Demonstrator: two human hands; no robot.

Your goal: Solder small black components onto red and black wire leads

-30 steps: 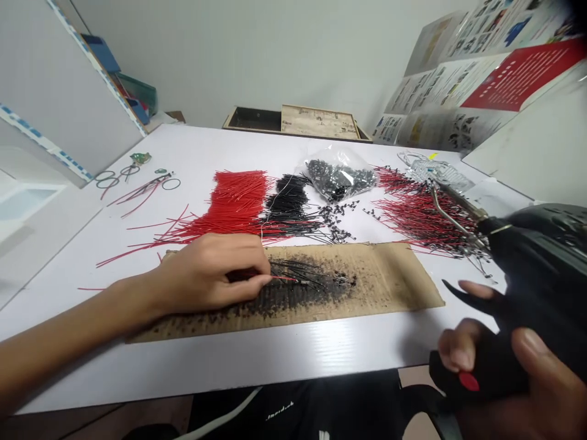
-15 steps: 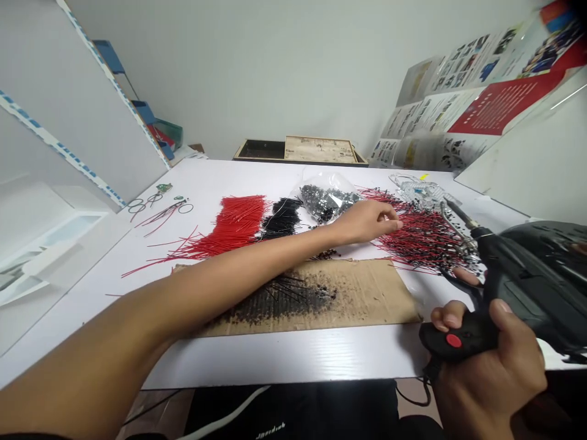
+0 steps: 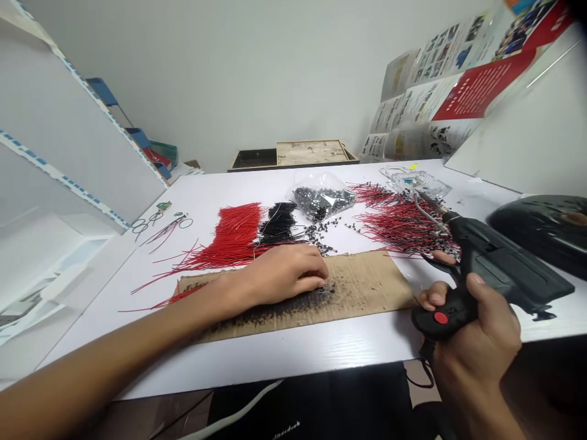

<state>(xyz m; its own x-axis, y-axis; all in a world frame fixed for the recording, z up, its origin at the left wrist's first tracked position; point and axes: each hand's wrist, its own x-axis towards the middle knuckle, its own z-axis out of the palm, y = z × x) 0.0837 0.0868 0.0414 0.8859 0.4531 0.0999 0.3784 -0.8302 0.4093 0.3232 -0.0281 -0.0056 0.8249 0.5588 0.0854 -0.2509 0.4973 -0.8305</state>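
My right hand [image 3: 477, 330] is wrapped around the grip of a black pistol-shaped soldering gun [image 3: 499, 256] with a red button, its tip pointing up and left over red and black wires. On the cardboard strip [image 3: 367, 281], stained dark in the middle, rests my left hand [image 3: 288, 275]. Its fingers are curled down with thumb and fingertips together, near small metal-ended pieces [image 3: 325, 289]. Whatever lies between those fingertips is hidden. Past this hand are a bundle of red wires [image 3: 236, 229], a bundle of black wires [image 3: 278, 223] and scattered small black parts [image 3: 321, 235].
A clear plastic bag [image 3: 323, 195] of small black parts stands mid-table. Red wires with black ends [image 3: 403, 223] are heaped at right, before a clear plastic tray [image 3: 422, 182]. Scissors [image 3: 156, 219] lie far left. A black rounded object [image 3: 541, 226] sits at right.
My left hand has come back from the wire heap on the right to the cardboard, covering the black wires there. The soldering gun stays in my right hand; the view has shifted slightly.
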